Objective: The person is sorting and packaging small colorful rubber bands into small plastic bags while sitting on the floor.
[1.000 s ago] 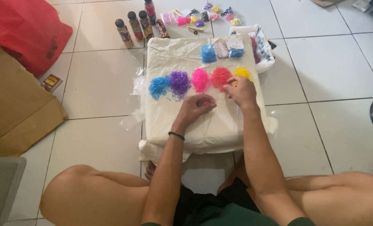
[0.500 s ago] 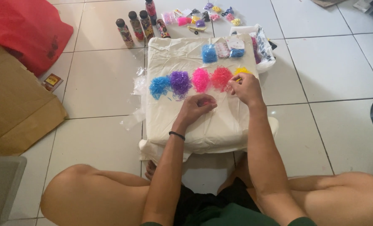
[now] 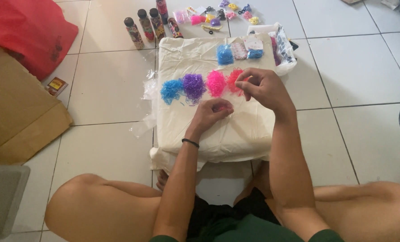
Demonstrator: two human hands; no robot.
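Observation:
Four small heaps of tiny elastic bands lie in a row on a cream cloth-covered cushion [image 3: 209,139]: blue [image 3: 170,90], purple [image 3: 194,85], pink [image 3: 216,83] and red [image 3: 232,79]. My right hand [image 3: 265,88] hovers over the right end of the row, fingertips pinched on bands at the edge of the red heap. It hides whatever lies further right. My left hand [image 3: 210,114], with a black band on its wrist, rests on the cloth just below the pink heap. Its fingers are curled around a few pink bands.
Small packets of bands [image 3: 238,53] lie at the cushion's far edge beside a plastic bag [image 3: 283,45]. Several patterned bottles [image 3: 148,24] and hair clips [image 3: 218,15] stand on the tiled floor beyond. A red bag [image 3: 25,33] and cardboard [image 3: 16,116] lie left. My knees frame the bottom.
My right hand has moved left from the yellow heap onto the red heap, covering the yellow. My left hand has stayed in place, its fingers closing a little.

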